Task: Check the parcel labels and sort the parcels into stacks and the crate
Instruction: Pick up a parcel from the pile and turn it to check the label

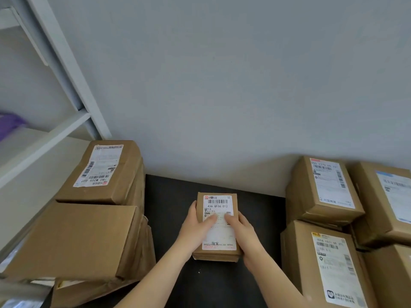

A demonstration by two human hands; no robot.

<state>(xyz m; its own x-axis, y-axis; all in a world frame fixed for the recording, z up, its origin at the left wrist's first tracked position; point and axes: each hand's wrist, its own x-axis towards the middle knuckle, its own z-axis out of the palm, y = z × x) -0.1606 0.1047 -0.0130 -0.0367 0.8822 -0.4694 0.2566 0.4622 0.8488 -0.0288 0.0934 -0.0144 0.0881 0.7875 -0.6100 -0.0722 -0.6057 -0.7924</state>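
Soft, even, rather dim daylight with a cool grey cast on the wall (222, 74); only faint shadows beneath the parcel stacks; the dark surface (169, 207) shows no glare; wide-angle bending tilts the shelf frame (66, 63) at left; edges slightly blurred, centre label print readable.

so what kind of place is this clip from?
Probably a parcel sorting or mailroom corner. Brown cartons with printed barcode labels are stacked on the left and right, a white shelving rack stands at left, and both hands hold a small labelled parcel on a black surface.
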